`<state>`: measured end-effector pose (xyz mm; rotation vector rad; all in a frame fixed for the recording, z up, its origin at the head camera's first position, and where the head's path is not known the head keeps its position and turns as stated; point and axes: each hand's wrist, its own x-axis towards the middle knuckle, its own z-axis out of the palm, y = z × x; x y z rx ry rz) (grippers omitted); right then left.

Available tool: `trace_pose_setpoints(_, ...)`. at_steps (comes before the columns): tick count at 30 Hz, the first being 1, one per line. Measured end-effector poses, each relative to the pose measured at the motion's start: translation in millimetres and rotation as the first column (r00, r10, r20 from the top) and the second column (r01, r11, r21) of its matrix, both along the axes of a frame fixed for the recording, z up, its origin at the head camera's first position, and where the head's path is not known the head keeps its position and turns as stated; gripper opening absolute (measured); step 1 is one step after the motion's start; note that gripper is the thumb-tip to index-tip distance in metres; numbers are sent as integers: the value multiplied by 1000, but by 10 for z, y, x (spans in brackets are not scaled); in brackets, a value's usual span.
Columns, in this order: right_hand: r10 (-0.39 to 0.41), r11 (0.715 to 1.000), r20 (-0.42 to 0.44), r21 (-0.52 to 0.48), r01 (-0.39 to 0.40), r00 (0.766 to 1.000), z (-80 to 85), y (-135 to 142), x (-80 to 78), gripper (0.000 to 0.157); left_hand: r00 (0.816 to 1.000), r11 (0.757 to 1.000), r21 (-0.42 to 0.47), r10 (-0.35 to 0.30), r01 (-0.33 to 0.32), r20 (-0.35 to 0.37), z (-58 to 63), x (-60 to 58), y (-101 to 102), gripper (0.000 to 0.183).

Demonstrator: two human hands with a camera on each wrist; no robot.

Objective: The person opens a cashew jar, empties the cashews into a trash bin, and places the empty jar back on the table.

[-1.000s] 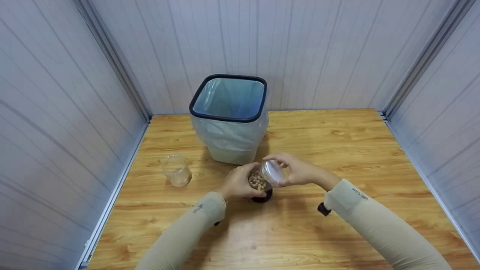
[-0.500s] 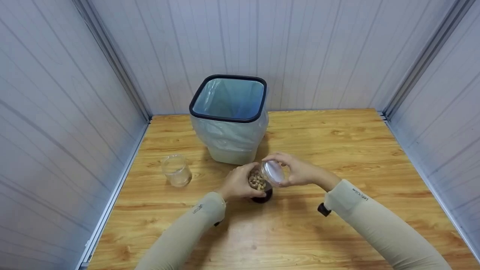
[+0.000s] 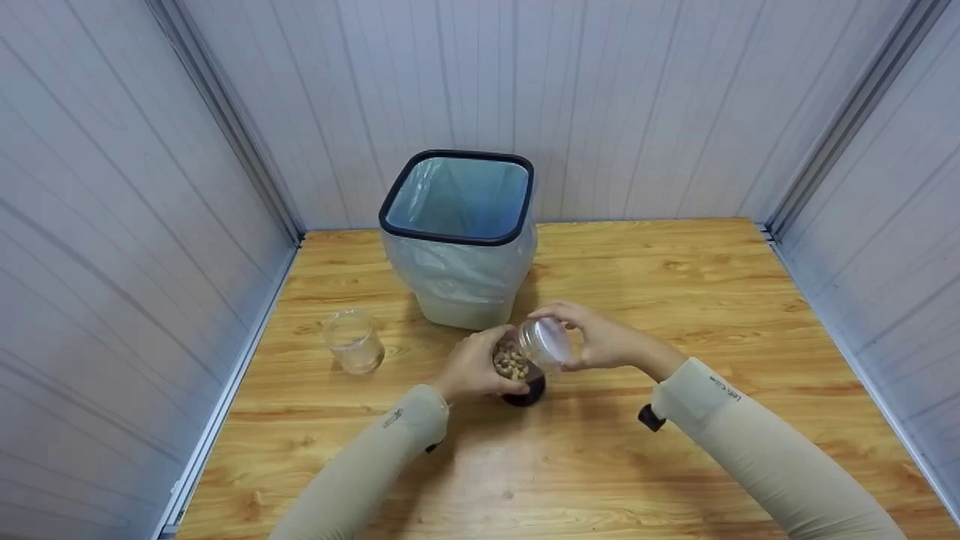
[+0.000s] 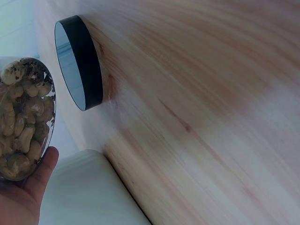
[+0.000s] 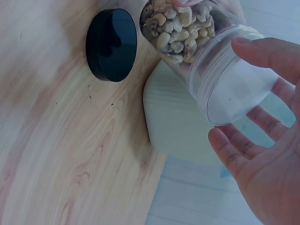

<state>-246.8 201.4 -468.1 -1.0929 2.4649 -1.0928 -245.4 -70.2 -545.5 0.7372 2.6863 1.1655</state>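
Together, the left hand (image 3: 474, 365), curled round its body, and the right hand (image 3: 604, 341), thumb and fingers gripping its end, hold a tilted jar of nuts (image 5: 206, 61) mid-bench (image 3: 600, 465), near a black lid (image 3: 528, 394), a clear cup (image 3: 355, 347) toward the left edge and a lined bin (image 3: 457, 277) toward the back.

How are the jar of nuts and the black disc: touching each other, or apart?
Apart. The left wrist view shows a strip of background between the jar of nuts and the black disc, which lies on the table.
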Motion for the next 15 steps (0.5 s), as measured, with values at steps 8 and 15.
trace_pose_setpoints(8, -21, 1000, 30, -16, 22, 999, -38, 83, -32, 84, 1000, 1000, -10, 5, -5, -4, 17, 1, -55, 96)
trace_pose_setpoints(15, -97, 994, 37, 47, 96, 995, -68, 164, -73, 86, 1000, 1000, -24, 7, -7, -12, 19, -11, -123, 97)
